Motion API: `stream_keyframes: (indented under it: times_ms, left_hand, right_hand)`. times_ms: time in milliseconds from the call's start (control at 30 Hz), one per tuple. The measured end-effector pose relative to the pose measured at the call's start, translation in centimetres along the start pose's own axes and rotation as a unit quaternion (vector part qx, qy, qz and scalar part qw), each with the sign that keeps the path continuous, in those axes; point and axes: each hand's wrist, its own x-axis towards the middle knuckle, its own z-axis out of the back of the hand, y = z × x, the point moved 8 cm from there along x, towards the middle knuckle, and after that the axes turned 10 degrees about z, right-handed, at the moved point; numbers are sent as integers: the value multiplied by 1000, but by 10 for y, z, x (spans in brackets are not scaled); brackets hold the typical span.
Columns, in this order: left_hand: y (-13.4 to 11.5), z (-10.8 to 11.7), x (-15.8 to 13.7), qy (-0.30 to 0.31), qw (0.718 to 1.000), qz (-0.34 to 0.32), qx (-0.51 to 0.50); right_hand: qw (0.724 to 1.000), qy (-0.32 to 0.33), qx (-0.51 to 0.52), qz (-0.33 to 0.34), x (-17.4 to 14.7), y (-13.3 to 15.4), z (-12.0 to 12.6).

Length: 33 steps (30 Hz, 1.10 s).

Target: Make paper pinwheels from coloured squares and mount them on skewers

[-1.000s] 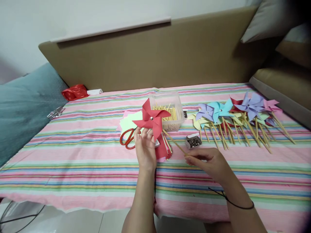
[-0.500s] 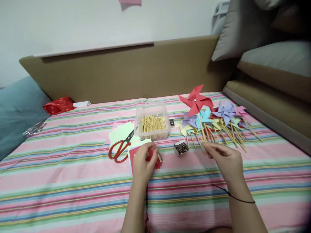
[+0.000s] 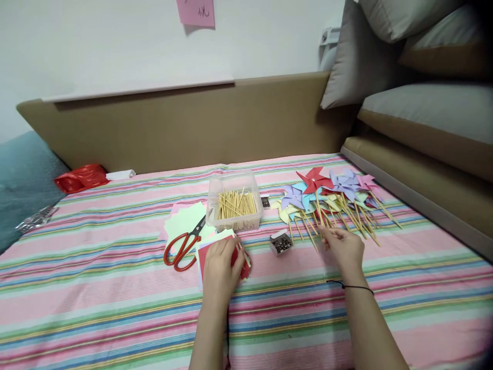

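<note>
Between the thumb and fingers of my right hand (image 3: 342, 247) is the wooden stick of a red pinwheel (image 3: 315, 180). Its head lies low over a heap of other pinwheels, among them a purple pinwheel (image 3: 293, 197) and a yellow one. My left hand (image 3: 220, 264) rests over a stack of red paper (image 3: 207, 257), fingers bent and thumb apart from the index finger. The hand hides much of the stack, and I see nothing gripped there. Short thin sticks (image 3: 246, 257) and red scraps show beside its fingertips.
Orange-handled scissors (image 3: 183, 251) lie on pale green paper (image 3: 192, 211). A clear plastic box (image 3: 234, 223) holds many wooden sticks. In front is a small box of metal fasteners (image 3: 282, 242). A red plastic bag (image 3: 82, 178) sits far left; cushions (image 3: 427, 110) border the right.
The red pinwheel has come down onto the heap, my right hand still on its stick. My left hand has lowered onto the red paper. The camera view has shifted slightly.
</note>
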Motion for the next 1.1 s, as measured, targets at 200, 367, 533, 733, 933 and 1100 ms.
stream_keyframes:
  times_ms: [200, 367, 533, 733, 933, 1100]
  left_hand:
    - [19, 15, 1, -50, 997, 60, -24]
    - [39, 20, 1, -31, 992, 118, -42]
    - [46, 11, -4, 44, 991, 123, -16]
    - [50, 5, -7, 74, 986, 145, -32]
    - [54, 3, -6, 74, 984, 149, -58]
    - [52, 2, -7, 73, 985, 152, -40]
  right_hand:
    - [999, -20, -48, 4, -6, 9, 19]
    - [997, -65, -27, 12, -16, 25, 32]
    - [990, -56, 121, 38, -40, 53, 17]
    - [952, 180, 205, 140, -88, 105, -48]
    - [903, 360, 174, 156, -137, 118, -106]
    - [909, 365, 154, 128, -144, 108, -114]
